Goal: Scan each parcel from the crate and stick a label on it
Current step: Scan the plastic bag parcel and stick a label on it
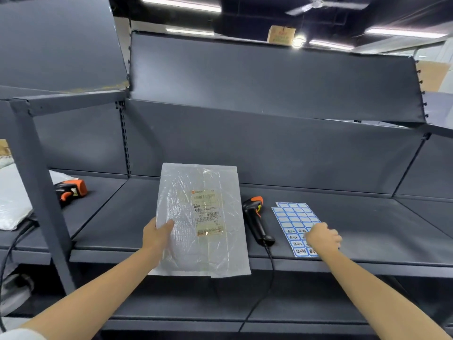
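Two hands busy | our left hand [157, 235] grips parcel [201, 219] steady | right hand [323, 238], at 3 o'clock, picks at label sheet [293, 217] (fingers curled; hold unclear).

Two hands are in view, a left hand [157, 235] and a right hand [323, 238]. There are two barcode scanners, both black and orange: one scanner [256, 220] in the middle bay of the shelf and a second scanner [71, 190] in the bay to the left. One clear plastic parcel [202, 219] bears one printed shipping slip [207, 212]; two blue-bordered label sheets [295, 223] lie overlapped, one pale bag [13, 204] sits at the far left, one cardboard box [281, 34] stands on top of the shelving, and one ceiling fan [318, 3] hangs above.
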### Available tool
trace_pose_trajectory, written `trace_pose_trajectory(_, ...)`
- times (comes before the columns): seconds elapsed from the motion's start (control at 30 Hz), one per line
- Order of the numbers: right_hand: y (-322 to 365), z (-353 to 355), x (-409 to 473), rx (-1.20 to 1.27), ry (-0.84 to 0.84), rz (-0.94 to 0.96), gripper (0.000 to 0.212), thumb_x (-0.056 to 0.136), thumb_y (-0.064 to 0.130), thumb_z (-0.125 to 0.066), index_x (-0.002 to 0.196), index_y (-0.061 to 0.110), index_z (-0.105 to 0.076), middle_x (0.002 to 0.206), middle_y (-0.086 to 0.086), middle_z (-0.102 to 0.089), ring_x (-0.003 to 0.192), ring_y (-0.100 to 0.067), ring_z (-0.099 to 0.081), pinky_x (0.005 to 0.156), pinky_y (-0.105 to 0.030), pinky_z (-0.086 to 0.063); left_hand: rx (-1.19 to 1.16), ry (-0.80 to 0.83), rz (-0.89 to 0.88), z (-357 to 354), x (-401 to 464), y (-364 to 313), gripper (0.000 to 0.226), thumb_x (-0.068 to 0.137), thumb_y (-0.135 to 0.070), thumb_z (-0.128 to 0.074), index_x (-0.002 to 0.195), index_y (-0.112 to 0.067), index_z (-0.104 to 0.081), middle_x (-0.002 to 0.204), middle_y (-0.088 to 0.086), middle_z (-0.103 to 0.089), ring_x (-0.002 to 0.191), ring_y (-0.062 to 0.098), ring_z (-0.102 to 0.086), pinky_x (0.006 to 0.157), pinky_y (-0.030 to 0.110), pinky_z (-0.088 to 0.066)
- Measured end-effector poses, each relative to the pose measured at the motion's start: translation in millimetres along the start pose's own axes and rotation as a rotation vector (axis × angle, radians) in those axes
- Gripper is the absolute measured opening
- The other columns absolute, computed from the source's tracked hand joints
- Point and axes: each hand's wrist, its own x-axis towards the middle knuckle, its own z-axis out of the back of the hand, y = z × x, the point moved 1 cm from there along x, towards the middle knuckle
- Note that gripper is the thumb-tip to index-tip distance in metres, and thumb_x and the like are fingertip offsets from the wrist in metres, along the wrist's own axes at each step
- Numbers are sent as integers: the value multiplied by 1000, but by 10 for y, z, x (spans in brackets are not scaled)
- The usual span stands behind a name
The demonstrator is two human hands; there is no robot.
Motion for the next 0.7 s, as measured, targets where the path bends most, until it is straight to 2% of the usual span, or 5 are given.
trace_pose_trajectory(0.2,-191,37,21,-63,108,-134,69,84,45,-67,134,6,-40,134,-15,-43,123,-28,-40,96,-30,-37,179,-23,30,-100,14,49,37,96,-18,-53,130,-3,-49,123,18,-57,112,37,-55,100,50,-44)
trace_pose_trajectory(0.37,-183,105,13,-69,151,-173,82,78,56,-69,138,9,-37,134,-10,-44,123,-26,-41,87,-29,-33,429,-52,4,-113,24,87,35,95,-19,-55,123,2,-51,122,21,-58,112,38,-55,93,42,-43)
trace_pose_trajectory(0.53,-225,159,20,-85,156,-147,84,80,59,-66,141,9,-35,136,-6,-42,127,-27,-43,96,-32,-38,811,-117,23,-106,13,113,46,93,-30,-58,122,4,-46,126,24,-51,119,39,-46,98,44,-38)
trace_pose_trajectory(0.63,-239,192,14,-55,187,-160,95,75,61,-70,143,9,-31,141,-6,-40,130,-27,-43,100,-34,-38,887,-133,-5,-112,7,134,48,93,-31,-58,125,3,-44,128,23,-49,121,38,-43,100,43,-36)
trace_pose_trajectory(0.7,-263,203,35,-49,188,-166,91,75,60,-71,142,9,-34,139,-6,-43,127,-27,-46,98,-34,-39,919,-138,-20,-111,28,145,50,93,-33,-58,126,1,-44,129,21,-49,121,37,-43,101,43,-36)
